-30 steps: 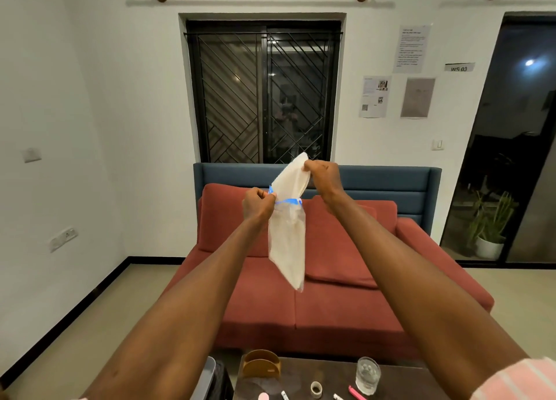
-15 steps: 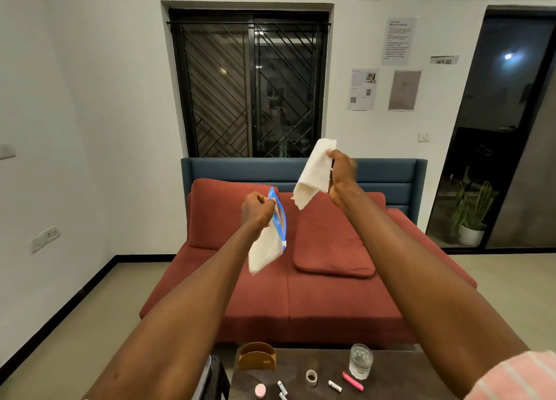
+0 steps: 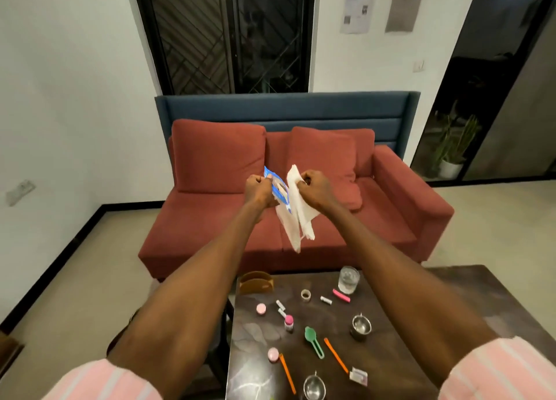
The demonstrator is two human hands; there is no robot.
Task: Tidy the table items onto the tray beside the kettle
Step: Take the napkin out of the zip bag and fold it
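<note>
Both arms are stretched out in front of me, above the far edge of the dark table [image 3: 406,315]. My left hand [image 3: 258,187] grips a clear zip bag with a blue seal [image 3: 279,190] at its mouth. My right hand [image 3: 316,186] pinches a white paper napkin [image 3: 301,216] that hangs down right beside the bag. On the table lie a glass of water [image 3: 348,279], a tape roll [image 3: 306,295], a pink marker [image 3: 341,295], small pink jars [image 3: 261,308], a green scoop [image 3: 313,341], orange sticks [image 3: 335,354] and steel bowls [image 3: 360,327]. No tray or kettle is in view.
A brown napkin holder [image 3: 255,282] stands at the table's far left corner. A red sofa [image 3: 391,213] faces me behind the table. A potted plant [image 3: 451,159] stands by the dark doorway at right. A dark chair sits left of the table.
My head has tilted down, bringing the table into view. Both hands have lowered and come together; the napkin, held apart from the bag before, now hangs against it.
</note>
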